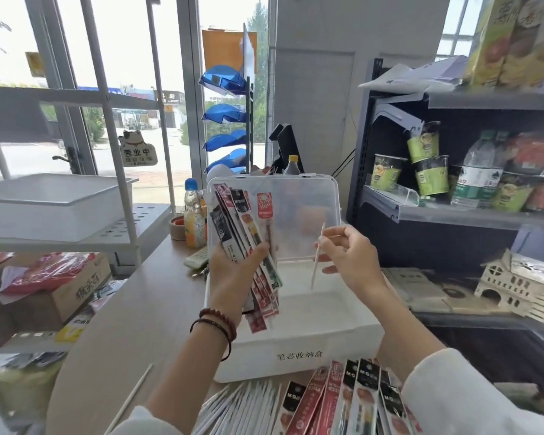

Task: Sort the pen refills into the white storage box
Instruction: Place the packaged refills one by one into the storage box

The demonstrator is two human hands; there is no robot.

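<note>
White plastic is filling the middle of the view: the white storage box [258,365] is sitting open on the bench [132,309], its printed label facing the person and its clear lid [311,202] standing upright at the back.

The left grip [233,277] is clasping a fanned bundle of packets [237,221], thumb pressing across the front, and is holding it raised over the left side of the box, lower ends dangling toward the inside. The right grip [349,259] is pinching a single white refill [317,262] between thumb and fingertips; it is hanging nearly upright, slightly tilted, over the open box. Whether its tip is touching the bottom, I cannot tell.

In front of the box, more flat packets [358,400] are lying side by side on the bench, and just to their left a row of loose white refills [242,406] is lying too. One stray refill [129,400] is lying well apart, further left.

Beaded bracelets [217,323] are circling the left wrist. Behind the box on the left, a blue-capped drink bottle [193,221] and a tape roll [178,228] are standing together. On the right, a shelf [446,211] is carrying green noodle cups [429,175].
</note>
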